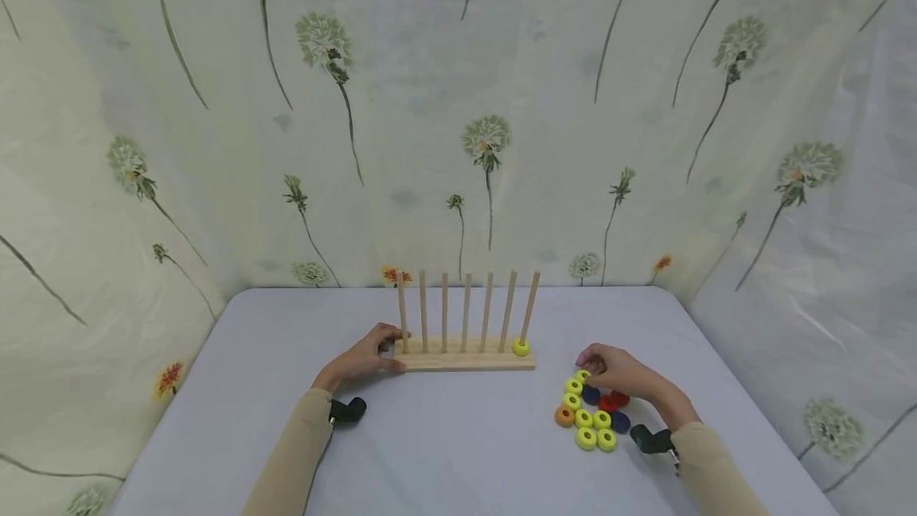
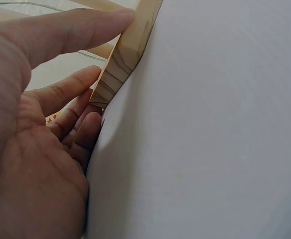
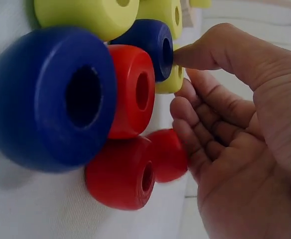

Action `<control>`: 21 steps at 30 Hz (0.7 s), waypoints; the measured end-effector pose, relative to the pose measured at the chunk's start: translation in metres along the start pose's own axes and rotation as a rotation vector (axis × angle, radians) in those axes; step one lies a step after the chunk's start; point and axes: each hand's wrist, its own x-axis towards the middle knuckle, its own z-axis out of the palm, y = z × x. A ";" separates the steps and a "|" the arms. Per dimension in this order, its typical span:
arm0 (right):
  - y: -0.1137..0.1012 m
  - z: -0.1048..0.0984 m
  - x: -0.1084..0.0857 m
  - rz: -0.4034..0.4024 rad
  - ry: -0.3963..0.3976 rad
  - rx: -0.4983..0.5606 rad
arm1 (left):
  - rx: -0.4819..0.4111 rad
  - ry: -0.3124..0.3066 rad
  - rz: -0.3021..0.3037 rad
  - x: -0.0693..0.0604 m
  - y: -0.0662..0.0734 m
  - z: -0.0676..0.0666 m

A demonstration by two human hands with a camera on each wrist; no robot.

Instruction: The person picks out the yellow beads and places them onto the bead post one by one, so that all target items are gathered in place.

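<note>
A wooden peg rack (image 1: 466, 361) with several upright pegs stands near the middle of the table, one yellow bead (image 1: 520, 348) around its rightmost peg. My left hand (image 1: 374, 355) grips the rack's left end, thumb along the front edge and fingers behind; the left wrist view shows the thumb on the wooden base (image 2: 116, 74). At the far side of the loose beads, my right hand (image 1: 622, 373) has thumb and fingers around a yellow bead (image 1: 583, 377), pinching it. That bead (image 3: 171, 83) is partly hidden behind a blue bead (image 3: 150, 47) in the right wrist view.
Loose beads lie clustered at the right: several yellow ones (image 1: 583, 419), an orange one (image 1: 564, 416), red ones (image 1: 607, 404) and blue ones (image 1: 620, 422). A white cloth covers the table (image 1: 458, 452). Behind it hangs a flower-patterned curtain (image 1: 430, 142).
</note>
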 end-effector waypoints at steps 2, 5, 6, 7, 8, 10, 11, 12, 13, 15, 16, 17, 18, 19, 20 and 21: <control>-0.001 0.001 0.000 0.002 -0.008 -0.006 | 0.005 0.003 0.005 0.000 0.000 0.000; -0.001 0.002 0.000 0.028 -0.010 -0.014 | 0.005 0.002 0.011 0.001 0.001 0.000; -0.001 0.003 0.000 0.034 -0.009 -0.020 | 0.007 0.002 0.012 0.001 0.001 0.000; -0.001 0.003 0.000 0.038 -0.007 -0.024 | 0.006 0.003 0.010 0.000 0.001 0.000; -0.001 0.003 0.000 0.043 -0.003 -0.027 | 0.006 0.003 0.007 0.000 0.001 0.000; -0.001 0.004 0.001 0.047 0.003 -0.025 | 0.008 0.005 0.002 0.000 0.001 0.000; -0.001 0.004 0.001 0.048 0.005 -0.023 | 0.008 0.005 0.000 0.000 0.000 0.000; -0.001 0.004 0.002 0.050 0.007 -0.023 | 0.010 0.005 -0.001 0.000 0.000 -0.001; 0.000 0.004 0.002 0.051 0.009 -0.022 | 0.010 0.005 -0.002 0.000 0.000 0.000; 0.002 0.004 0.003 0.048 0.012 -0.028 | 0.010 0.003 0.000 0.000 0.000 0.000; 0.002 0.004 0.003 0.047 0.015 -0.028 | 0.010 0.003 0.001 0.000 0.000 0.000; 0.003 0.004 0.004 0.048 0.019 -0.029 | 0.010 0.002 0.000 0.000 0.000 -0.001; 0.004 0.004 0.004 0.046 0.024 -0.032 | 0.012 0.002 0.001 0.000 0.000 -0.001; 0.005 0.004 0.004 0.044 0.028 -0.033 | 0.012 0.002 0.000 0.000 0.001 -0.001; 0.005 0.004 0.004 0.041 0.033 -0.037 | 0.010 0.002 -0.003 0.000 0.001 -0.001; 0.006 0.003 0.005 0.038 0.041 -0.040 | 0.008 0.003 -0.006 0.000 0.001 -0.001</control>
